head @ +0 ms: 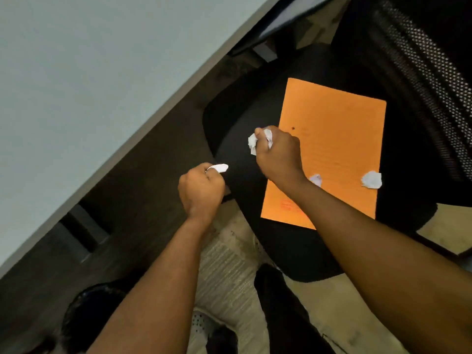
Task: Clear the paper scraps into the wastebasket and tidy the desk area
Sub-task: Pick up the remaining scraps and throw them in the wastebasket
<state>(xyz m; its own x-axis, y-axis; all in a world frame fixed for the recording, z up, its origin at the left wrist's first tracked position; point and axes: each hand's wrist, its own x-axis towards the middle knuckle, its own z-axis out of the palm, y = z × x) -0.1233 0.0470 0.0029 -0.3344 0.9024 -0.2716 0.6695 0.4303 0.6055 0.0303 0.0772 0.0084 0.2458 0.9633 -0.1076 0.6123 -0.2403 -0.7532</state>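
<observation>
An orange folder (pixel 339 139) lies on the black seat of an office chair (pixel 242 118). Two crumpled white paper scraps rest on the folder's near end, one (pixel 316 179) beside my right wrist and one (pixel 372 179) at its right edge. My right hand (pixel 278 154) is closed on a crumpled white scrap (pixel 253 142) above the folder's left edge. My left hand (pixel 201 190) is a fist over the chair's left edge, with a flat white scrap (pixel 221 168) sticking out of it. A dark round wastebasket (pixel 89 315) stands at the bottom left, partly hidden by my left forearm.
A pale grey desktop (pixel 89 85) fills the upper left, its dark side panel (pixel 143 180) running diagonally beside the chair. The chair's mesh backrest (pixel 421 60) stands at the upper right. Below are light floor tiles (pixel 224 272), a chair base leg (pixel 281 302) and a white shoe (pixel 201 325).
</observation>
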